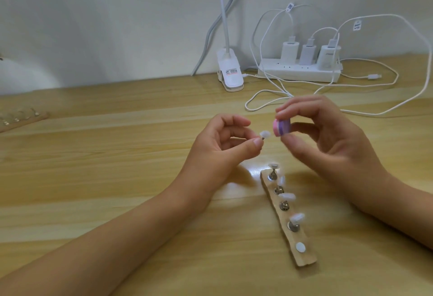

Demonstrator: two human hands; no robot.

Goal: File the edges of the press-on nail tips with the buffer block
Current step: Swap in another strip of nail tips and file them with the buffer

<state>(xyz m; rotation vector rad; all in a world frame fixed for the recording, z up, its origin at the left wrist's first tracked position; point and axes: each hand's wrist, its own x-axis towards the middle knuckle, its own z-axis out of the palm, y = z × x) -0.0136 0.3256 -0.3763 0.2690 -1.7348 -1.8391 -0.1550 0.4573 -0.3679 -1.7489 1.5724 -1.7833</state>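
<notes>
Wooden strip (302,259) on the woodgrain counter (117,178) carries four translucent nail tips (286,196) on metal pegs (284,204) — plus one round white pad (300,246). Left hand (218,145) pinches a fifth tip (335,134); right hand (328,136) pinches the pink-purple buffer block (351,127) just beside it.

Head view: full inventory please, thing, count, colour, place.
buffer block: 1, pink-purple, in right hand
held nail tip: 1, whitish, pinched by left hand
mounted nail tips: 4, whitish, on holder strip
holder strip: 1, wood, table centre-right
second strip: 1, wood, far left edge
clip lamp: 1, white, table back
power strip: 1, white, back right
chargers: 3, white, in power strip
cables: several, white, back right
table: 1, light wood
left hand: 1, raised, centre
right hand: 1, raised, right of it
</notes>
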